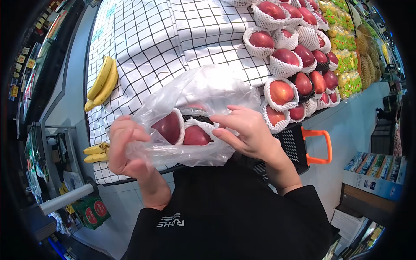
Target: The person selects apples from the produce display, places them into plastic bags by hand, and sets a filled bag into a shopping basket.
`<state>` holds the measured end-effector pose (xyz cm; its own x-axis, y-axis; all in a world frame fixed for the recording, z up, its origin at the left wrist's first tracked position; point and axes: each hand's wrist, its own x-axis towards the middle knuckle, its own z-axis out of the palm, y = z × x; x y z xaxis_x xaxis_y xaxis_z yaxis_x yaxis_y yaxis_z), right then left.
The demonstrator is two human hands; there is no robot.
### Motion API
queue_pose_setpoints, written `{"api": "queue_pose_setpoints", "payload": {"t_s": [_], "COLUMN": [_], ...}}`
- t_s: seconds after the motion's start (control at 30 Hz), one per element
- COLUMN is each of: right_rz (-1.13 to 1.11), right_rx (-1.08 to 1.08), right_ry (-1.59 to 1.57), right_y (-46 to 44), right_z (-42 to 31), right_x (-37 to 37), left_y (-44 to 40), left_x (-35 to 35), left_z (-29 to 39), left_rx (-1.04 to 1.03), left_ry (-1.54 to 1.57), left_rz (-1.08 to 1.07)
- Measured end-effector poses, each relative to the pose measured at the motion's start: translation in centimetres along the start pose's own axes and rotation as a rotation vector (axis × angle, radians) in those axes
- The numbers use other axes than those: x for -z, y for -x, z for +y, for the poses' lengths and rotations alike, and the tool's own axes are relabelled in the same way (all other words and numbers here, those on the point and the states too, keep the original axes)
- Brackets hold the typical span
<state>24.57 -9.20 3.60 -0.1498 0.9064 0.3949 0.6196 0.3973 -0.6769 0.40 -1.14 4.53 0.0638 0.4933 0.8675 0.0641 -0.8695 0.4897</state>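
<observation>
A clear plastic bag [201, 157] lies at the near edge of the table, its mouth spread toward me. Inside are red mangoes in white foam nets, among them a left mango [167, 128] and a right mango [197, 135]; black netting shows behind them. My left hand [128, 149] curls round the bag's left side, with film between its fingers and thumb. At the bag's right side my right hand [247, 132] reaches over the rim, thumb and forefinger apart beside the right mango. Whether its other fingers touch the film is hard to see.
A checked cloth [147, 47] covers the table. Bananas [104, 82] lie at the left, with more bananas [96, 154] nearer me. Netted mangoes [286, 58] fill the right side, beside yellow-green packages [346, 65]. A black basket with an orange handle [329, 147] stands close at my right.
</observation>
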Motion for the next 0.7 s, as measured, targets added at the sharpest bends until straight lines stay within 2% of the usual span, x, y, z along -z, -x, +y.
{"api": "queue_pose_setpoints", "payload": {"t_s": [0.03, 0.1, 0.17, 0.23, 0.27, 0.3, 0.37, 0.4, 0.6, 0.7], "right_rz": [0.07, 0.101, 0.133, 0.176, 0.219, 0.217, 0.321, 0.335, 0.429, 0.423], "right_rx": [0.057, 0.081, 0.057, 0.064, 0.071, 0.064, 0.059, 0.045, 0.07, 0.086], "right_ry": [-0.019, -0.001, -0.109, -0.148, -0.18, -0.174, -0.155, -0.166, -0.114, -0.086], "right_y": [0.3, 0.8, 1.5, 1.5, 1.5, 1.5, 1.3, 1.1, 1.2, 2.0], "right_z": [0.3, 0.7, 0.7, 0.4, 0.1, 0.2, 0.7, 0.8, 0.3, 0.0], "right_x": [0.1, -0.1, -0.6, -1.1, -1.3, -1.6, -2.2, -2.4, -3.0, -3.2], "left_y": [0.2, 0.6, 2.1, 3.5, 4.8, 4.7, 3.8, 3.7, 4.5, 4.6], "left_x": [-0.3, -1.1, -0.8, -0.8, 0.5, 0.5, 0.0, -0.7, -0.7, -0.4], "left_z": [0.2, 0.7, -0.2, -0.3, -1.4, -1.3, -0.7, -0.6, -1.7, -1.2], "left_rx": [0.007, 0.255, 0.308, 0.544, 0.479, 0.485, 0.425, 0.416, 0.43, 0.364], "left_ry": [0.0, -0.152, -0.193, -0.091, -0.202, -0.194, -0.447, -0.512, -0.489, -0.491], "left_rz": [0.002, 0.04, -0.029, -0.192, -0.293, -0.294, -0.422, -0.394, -0.301, -0.355]}}
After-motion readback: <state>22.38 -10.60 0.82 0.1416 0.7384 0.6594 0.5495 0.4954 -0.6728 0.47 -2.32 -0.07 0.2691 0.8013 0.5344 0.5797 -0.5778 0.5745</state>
